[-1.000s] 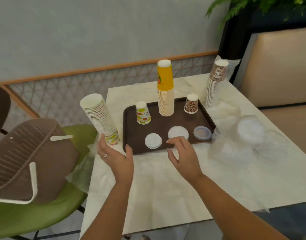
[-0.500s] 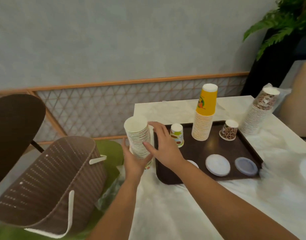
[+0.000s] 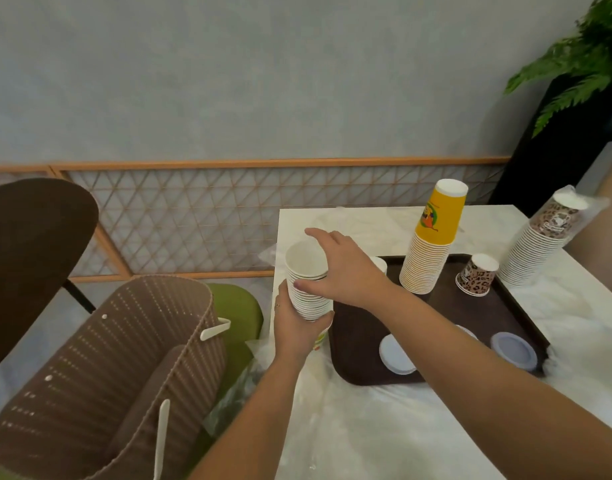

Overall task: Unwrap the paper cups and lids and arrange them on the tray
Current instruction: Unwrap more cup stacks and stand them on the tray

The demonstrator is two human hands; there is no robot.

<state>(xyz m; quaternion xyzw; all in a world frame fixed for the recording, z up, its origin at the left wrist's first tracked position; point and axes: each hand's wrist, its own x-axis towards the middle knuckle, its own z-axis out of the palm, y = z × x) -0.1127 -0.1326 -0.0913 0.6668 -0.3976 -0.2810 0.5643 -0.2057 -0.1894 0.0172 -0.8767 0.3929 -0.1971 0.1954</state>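
**Stack Held at Table Edge, Ready for Cup Separation**

I hold the white cup stack (image 3: 308, 282) upside down at the left edge of the table (image 3: 366, 223), just beside the tray (image 3: 366, 341). My left hand (image 3: 294, 327) is wrapped around the lower part of the stack, which steadies it from below. My right hand (image 3: 346, 268) lies over the upper cups with the thumb against the side and the fingers spread across the top; I cannot tell whether the fingers have closed on the top cup. This 2-hand arrangement suits pulling 1 cup free while the rest stay put.

On the tray stand the yellow-topped stack (image 3: 429, 251) and 1 leopard-print cup (image 3: 477, 275). Lids (image 3: 514, 349) lie flat along the near side of the tray, apart from the cups. A second leopard stack (image 3: 539, 251), part of it in clear wrap, stands on the table beyond the tray's right rim.

A brown basket (image 3: 107, 375) sits on the green chair (image 3: 238, 313) to the left, near enough, I judge, to take discarded wrap.
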